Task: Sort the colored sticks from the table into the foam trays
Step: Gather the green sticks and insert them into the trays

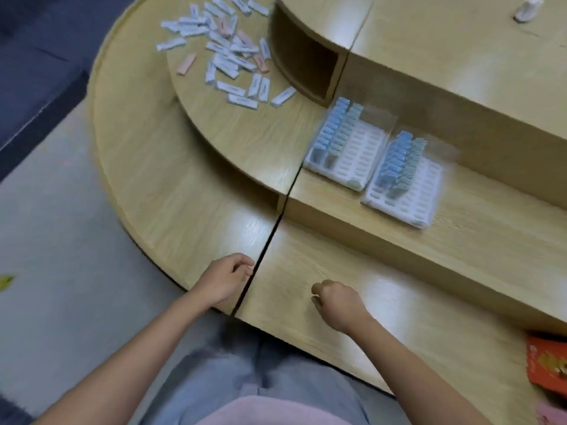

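Both empty at near counter (190,191) edge, left hand (227,280) loose, right hand (337,305) fisted; best grab far-left sticks (227,61) by colour.

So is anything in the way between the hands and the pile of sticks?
Nothing visible. Only bare wood and a low step of the table lie between the left hand, the right hand and the sticks.

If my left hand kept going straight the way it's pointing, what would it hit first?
Likely the front of the raised step below the left foam tray; your left hand is low over the bottom tier, but depth is unclear.
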`<state>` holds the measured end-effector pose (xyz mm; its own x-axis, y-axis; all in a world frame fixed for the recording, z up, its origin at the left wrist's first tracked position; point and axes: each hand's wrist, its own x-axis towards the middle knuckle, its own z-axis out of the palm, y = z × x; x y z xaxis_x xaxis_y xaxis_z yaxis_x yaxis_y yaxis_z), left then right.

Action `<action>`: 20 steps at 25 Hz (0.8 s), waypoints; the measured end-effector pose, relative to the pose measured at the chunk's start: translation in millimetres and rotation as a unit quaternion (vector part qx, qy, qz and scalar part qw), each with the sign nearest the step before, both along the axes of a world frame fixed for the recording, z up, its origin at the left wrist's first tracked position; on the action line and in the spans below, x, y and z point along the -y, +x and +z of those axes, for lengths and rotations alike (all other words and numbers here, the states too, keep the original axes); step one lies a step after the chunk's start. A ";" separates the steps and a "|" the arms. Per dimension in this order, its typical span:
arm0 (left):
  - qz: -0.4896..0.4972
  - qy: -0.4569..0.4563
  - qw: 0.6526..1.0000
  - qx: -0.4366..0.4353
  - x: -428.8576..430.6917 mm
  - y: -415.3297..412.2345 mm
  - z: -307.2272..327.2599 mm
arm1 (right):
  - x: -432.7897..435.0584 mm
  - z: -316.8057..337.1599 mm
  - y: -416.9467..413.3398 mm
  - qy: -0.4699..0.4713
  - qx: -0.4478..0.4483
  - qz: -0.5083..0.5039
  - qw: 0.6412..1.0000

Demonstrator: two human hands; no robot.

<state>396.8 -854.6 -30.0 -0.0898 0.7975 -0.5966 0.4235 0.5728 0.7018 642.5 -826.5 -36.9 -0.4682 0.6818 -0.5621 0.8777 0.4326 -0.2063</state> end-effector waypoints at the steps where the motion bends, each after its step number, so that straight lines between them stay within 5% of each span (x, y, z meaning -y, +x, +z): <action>1: 0.060 -0.003 0.998 -0.001 17.1 -9.3 -5.6 | -9.2 -3.1 -16.8 0.002 0.000 0.048 0.999; 10: 0.342 -0.128 0.927 -0.081 247.7 -118.5 -44.1 | 1.9 -1.0 -237.6 0.000 -0.086 0.247 0.965; 15: 0.386 -0.138 0.912 -0.027 295.2 -215.7 -63.3 | 27.0 -15.0 -356.9 -0.022 -0.061 0.265 0.962; 20: 0.338 -0.125 0.930 -0.072 294.5 -358.8 -45.8 | 50.1 -19.1 -434.5 -0.043 -0.043 0.186 0.981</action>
